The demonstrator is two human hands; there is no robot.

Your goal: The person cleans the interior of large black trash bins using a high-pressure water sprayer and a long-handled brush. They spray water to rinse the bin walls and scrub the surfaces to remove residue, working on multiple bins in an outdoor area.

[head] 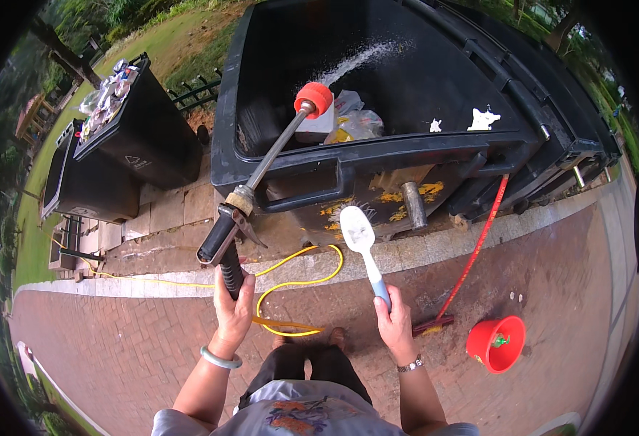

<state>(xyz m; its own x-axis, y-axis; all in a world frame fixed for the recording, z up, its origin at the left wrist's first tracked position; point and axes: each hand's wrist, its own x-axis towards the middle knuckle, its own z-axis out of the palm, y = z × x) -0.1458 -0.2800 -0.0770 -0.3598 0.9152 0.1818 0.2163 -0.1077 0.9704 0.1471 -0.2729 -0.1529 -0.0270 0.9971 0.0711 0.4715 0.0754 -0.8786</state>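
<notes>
My left hand (233, 308) grips the black handle of a high-pressure spray gun (276, 150) with a metal lance and a red nozzle cap. Water fans from the nozzle into a large black waste container (347, 158), whose wide opening faces me. Inside it lie plastic bags (360, 128) and a white box-like piece (318, 124). White patches (483, 119) mark the container near its front edge. In my right hand (397, 327) is a scrubbing brush (359, 231) with a white head and blue grip. Its bristles point towards the container's scuffed, yellow-marked front.
A yellow hose (300, 282) loops over the brick paving (134, 338) by my feet. To the right, a red-handled broom (475, 250) leans against the container. Beside it stands a red bucket (477, 343) holding a green pump-top bottle (499, 340). Two wheeled bins (156, 131) stand left, one heaped with rubbish (107, 101).
</notes>
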